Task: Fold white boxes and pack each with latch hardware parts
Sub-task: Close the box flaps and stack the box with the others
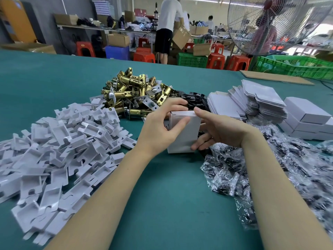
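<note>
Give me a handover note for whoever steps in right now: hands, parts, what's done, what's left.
Left hand and right hand both grip one white box, upright over the green table; its top flap looks about closed.
Supplies: white inserts at left, brass latches behind, black plates beside them, flat box blanks and bagged screws at right.
Done: closed boxes stacked far right.
Left: finish this box, add it to the stack, then keep folding and packing.
</note>
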`<action>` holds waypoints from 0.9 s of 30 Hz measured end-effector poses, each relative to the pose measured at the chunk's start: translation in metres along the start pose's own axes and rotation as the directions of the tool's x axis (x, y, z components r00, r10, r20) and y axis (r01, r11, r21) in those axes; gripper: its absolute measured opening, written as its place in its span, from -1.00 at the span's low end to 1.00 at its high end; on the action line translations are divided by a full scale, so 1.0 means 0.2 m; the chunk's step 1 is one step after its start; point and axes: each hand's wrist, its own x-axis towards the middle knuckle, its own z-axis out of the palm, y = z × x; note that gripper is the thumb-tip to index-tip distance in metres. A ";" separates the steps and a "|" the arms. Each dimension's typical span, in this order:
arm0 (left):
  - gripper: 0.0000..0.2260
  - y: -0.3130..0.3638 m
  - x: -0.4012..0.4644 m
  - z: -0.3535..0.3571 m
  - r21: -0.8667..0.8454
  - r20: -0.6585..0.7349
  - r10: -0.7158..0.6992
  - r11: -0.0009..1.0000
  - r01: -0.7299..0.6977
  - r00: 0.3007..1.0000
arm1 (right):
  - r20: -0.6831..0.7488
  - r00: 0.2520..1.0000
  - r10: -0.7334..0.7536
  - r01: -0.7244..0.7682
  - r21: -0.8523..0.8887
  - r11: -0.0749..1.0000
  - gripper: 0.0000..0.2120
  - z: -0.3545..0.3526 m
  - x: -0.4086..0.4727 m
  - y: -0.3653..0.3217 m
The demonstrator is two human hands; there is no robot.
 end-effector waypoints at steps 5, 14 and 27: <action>-0.72 -0.02 -0.04 0.04 0.062 -0.129 0.077 0.996 -0.069 0.989 | 0.006 1.000 -0.009 0.009 0.007 1.000 -0.36 0.00 -0.01 0.00; -0.78 -0.03 -0.06 0.05 0.076 -0.192 0.093 0.994 -0.080 0.977 | -0.015 1.000 0.004 -0.004 -0.001 1.000 -0.34 0.01 -0.01 -0.01; -0.90 0.02 -0.06 0.03 -0.082 -0.105 -0.075 0.994 0.066 0.992 | -0.097 0.995 0.024 -0.028 -0.049 0.998 -0.43 0.04 0.01 -0.03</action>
